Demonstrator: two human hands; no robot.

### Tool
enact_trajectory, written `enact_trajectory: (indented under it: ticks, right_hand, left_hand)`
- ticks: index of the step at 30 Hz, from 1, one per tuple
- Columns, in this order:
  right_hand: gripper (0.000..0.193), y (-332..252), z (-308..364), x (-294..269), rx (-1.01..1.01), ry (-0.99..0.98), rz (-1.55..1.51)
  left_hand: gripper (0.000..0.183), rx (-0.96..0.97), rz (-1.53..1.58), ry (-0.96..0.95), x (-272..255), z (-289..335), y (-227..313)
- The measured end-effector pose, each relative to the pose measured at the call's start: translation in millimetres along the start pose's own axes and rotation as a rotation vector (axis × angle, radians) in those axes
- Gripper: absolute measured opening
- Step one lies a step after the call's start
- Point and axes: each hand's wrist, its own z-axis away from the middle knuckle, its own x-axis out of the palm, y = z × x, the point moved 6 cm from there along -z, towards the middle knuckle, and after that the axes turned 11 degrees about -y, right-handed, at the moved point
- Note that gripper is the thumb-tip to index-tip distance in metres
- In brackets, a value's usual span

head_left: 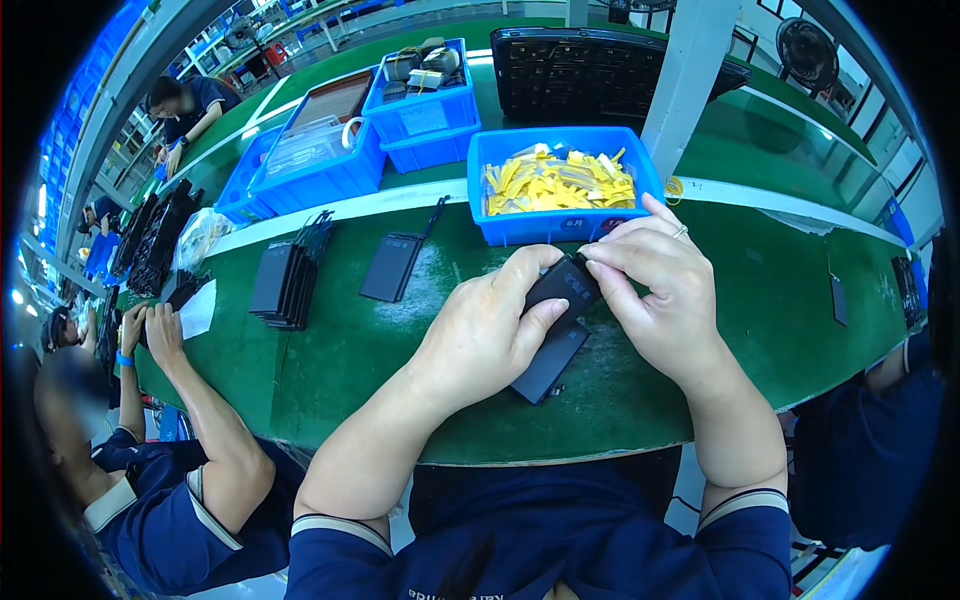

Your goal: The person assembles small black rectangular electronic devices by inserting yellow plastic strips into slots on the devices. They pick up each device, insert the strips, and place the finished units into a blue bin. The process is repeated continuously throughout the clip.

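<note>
A flat black battery pack [562, 288] is held above the table's near middle. My left hand [490, 325] is closed on it, with the thumb across its face and the fingers behind. At its far end, my right hand [660, 285] pinches the corner between thumb and fingertips; the small part under those fingertips is mostly hidden. Just below lies another flat black pack [552, 362] on the green table, partly covered by the held one. To the left rest a single pack with a lead [392, 266] and a leaning stack of several packs [283, 280].
A blue bin [560, 232] of yellow strips stands just beyond my hands. More blue bins [425, 120] sit farther back left, near a grey post [690, 90] and a black tray [580, 75]. At left, a co-worker's hands [160, 330] handle dark parts. One thin black piece [838, 300] lies right.
</note>
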Motion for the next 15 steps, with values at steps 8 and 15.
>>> enact_trajectory:
  ticks: [8,15]
  right_hand:
    - [0.009,2,-1,5,-0.001,-0.109,0.041]
    - [0.019,-15,4,12,-0.041,-0.109,0.297]
  left_hand:
    - [0.036,-0.052,0.061,-0.048,6,0,-1]
    - [0.032,-0.138,0.223,-0.090,13,-2,-9]
